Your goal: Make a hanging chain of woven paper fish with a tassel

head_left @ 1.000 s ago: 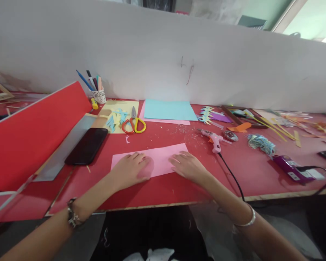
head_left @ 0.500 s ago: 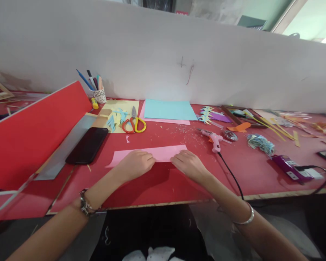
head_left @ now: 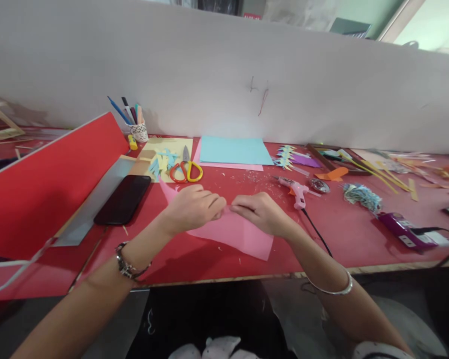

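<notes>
A pink sheet of paper [head_left: 234, 233] is pinched between both my hands, raised a little above the red table at its upper edge. My left hand [head_left: 196, 207] is closed on the paper, its fingers curled. Close beside it, my right hand [head_left: 260, 212] grips the same edge between thumb and fingers. Part of the sheet sticks up behind my left hand, and the rest hangs towards me over the tabletop. My fingers hide the middle of the edge.
Scissors [head_left: 186, 169] lie beyond my left hand, by paper cuttings. A black phone [head_left: 123, 199] sits left. At right are a pink glue gun [head_left: 294, 189] with its cord and a purple power strip [head_left: 406, 232]. Blue paper [head_left: 234, 149] lies at the back, below a white wall.
The pink paper lay as a narrow folded strip; it now opens out towards me. Both my hands have lifted and come closer together, pinching its edge.
</notes>
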A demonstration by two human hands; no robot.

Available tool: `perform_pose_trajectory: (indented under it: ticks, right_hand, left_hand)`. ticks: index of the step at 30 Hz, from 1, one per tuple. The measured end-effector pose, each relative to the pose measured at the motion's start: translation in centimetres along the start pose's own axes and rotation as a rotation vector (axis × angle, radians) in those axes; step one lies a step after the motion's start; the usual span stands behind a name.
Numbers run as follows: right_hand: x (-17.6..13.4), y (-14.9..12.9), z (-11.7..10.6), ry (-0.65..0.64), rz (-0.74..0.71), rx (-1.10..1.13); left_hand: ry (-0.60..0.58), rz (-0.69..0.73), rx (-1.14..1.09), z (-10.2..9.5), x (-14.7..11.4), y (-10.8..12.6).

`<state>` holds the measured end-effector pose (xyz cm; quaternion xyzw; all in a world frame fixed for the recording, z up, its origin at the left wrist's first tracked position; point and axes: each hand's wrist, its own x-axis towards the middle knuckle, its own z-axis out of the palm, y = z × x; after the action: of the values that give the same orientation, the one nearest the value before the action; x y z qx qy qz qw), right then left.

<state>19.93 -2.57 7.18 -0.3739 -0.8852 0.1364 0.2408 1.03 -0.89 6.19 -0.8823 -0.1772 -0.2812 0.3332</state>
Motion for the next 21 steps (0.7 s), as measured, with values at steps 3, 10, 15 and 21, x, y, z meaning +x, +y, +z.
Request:
perform_pose_trajectory:
  ticks: [3, 10, 15, 21]
  right_hand:
    - [-0.1, 0.7, 0.0, 0.007, 0.015, 0.013]
    - [-1.0, 2.1, -1.4, -0.01, 0.134, 0.037]
    - [-2.2, 2.8, -2.9, 0.0, 0.169, -0.05]
    - [-1.5, 1.9, -2.8, 0.04, 0.101, -0.088]
  left_hand:
    - [0.003, -0.02, 0.055, 0.1, -1.3, -1.0]
    - [-0.209, -0.104, 0.111, -1.1, -4.6, -3.3]
    - [-0.357, -0.354, 0.188, -2.9, -8.1, -5.6]
    - [-0.175, -0.59, 0.114, -3.4, -6.2, -5.6]
